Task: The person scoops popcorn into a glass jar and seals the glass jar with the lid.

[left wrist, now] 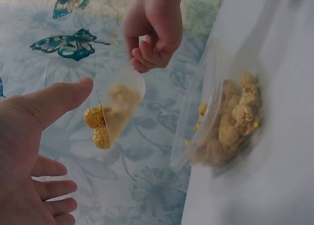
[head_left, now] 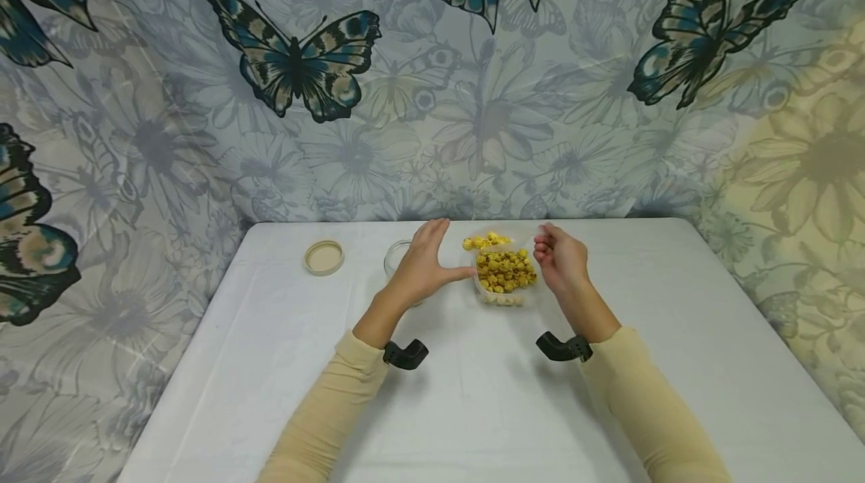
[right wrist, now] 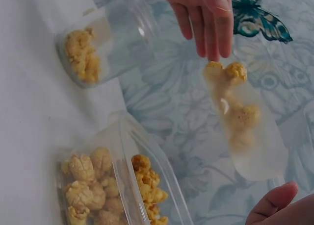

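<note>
My right hand [head_left: 566, 261] pinches the handle end of a translucent scoop [right wrist: 257, 159], its fingers curled. Several pieces of yellow caramel popcorn [head_left: 488, 241] lie in the scoop, which is raised above a clear plastic tub [right wrist: 147, 154]. More popcorn [head_left: 505, 270] fills much of that tub. My left hand [head_left: 422, 265] is spread, thumb pointing toward the tub, and holds nothing. Its fingers come close to the scoop's mouth in the right wrist view. Behind this hand stands a clear jar [right wrist: 122, 34], partly hidden in the head view, with some popcorn at its bottom.
A round beige-rimmed lid [head_left: 323, 258] lies on the white-covered table [head_left: 466, 393], left of the jar. A fabric backdrop [head_left: 493, 130] with butterflies and flowers rises behind the table's far edge. Black camera mounts sit on both wrists.
</note>
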Available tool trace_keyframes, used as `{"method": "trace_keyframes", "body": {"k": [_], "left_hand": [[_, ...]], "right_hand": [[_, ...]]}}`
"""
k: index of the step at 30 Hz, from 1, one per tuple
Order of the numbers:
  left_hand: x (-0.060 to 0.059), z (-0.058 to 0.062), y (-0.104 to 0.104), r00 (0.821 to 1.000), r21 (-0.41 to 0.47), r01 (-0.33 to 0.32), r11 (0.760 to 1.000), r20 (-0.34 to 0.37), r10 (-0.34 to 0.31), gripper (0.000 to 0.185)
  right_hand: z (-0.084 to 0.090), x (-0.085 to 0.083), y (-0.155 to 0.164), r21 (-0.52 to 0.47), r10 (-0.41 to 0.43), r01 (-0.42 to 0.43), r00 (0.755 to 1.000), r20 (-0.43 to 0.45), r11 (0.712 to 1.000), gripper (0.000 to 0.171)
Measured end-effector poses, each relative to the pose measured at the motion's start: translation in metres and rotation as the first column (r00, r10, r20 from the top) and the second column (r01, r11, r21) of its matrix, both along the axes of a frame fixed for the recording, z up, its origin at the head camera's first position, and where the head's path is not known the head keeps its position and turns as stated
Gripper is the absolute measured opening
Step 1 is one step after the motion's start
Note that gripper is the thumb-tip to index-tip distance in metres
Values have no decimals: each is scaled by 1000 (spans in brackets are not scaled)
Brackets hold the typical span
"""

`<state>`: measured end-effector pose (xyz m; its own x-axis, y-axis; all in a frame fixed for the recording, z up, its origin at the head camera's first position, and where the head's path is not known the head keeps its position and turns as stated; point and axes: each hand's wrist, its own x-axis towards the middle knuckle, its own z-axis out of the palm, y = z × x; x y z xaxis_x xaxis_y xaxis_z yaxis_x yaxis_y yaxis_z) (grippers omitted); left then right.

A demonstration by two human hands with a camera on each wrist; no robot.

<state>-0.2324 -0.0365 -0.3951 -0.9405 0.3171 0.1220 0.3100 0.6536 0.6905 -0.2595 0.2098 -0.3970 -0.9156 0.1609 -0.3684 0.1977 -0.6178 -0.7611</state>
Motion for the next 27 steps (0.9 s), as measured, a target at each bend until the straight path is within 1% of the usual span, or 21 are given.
{"method": "trace_keyframes", "body": {"k": [4, 6, 8, 10, 14, 16, 22, 27], "left_hand": [[1, -1, -7, 1000, -1, -16, 1000, -9, 16, 98], [0, -3, -11, 1000, 8, -23, 1000, -15, 23, 97], [-1, -5, -15, 999, 26, -35, 999, -14, 36, 96], [-1, -7, -19, 999, 46, -47, 998, -15, 48, 95], [-1, -12, -28, 997, 68, -71, 995, -28, 73, 95], [-1, -13, -32, 996, 71, -81, 994, -36, 84, 95], [0, -18, -45, 992, 83, -127, 988, -18, 129, 96], [0, -22, -52, 988, 96, -156, 983, 7, 156, 96]], "right_hand": [[1, 1, -3, -3, 14, -14, 1000, -7, 1000, 29], [1, 1, -4, -12, 27, -27, 1000, -15, 1000, 39], [1, 1, -6, -11, 38, -38, 999, -18, 999, 43], [1, 1, -8, -11, 44, -45, 999, -19, 999, 43], [1, 0, -13, -4, 43, -43, 999, -12, 999, 30], [0, -1, -15, -6, 44, -44, 999, -12, 999, 27], [0, -1, -23, 14, 76, -76, 997, -17, 997, 32], [-2, 1, -28, 39, 103, -102, 995, -12, 994, 26]]}}
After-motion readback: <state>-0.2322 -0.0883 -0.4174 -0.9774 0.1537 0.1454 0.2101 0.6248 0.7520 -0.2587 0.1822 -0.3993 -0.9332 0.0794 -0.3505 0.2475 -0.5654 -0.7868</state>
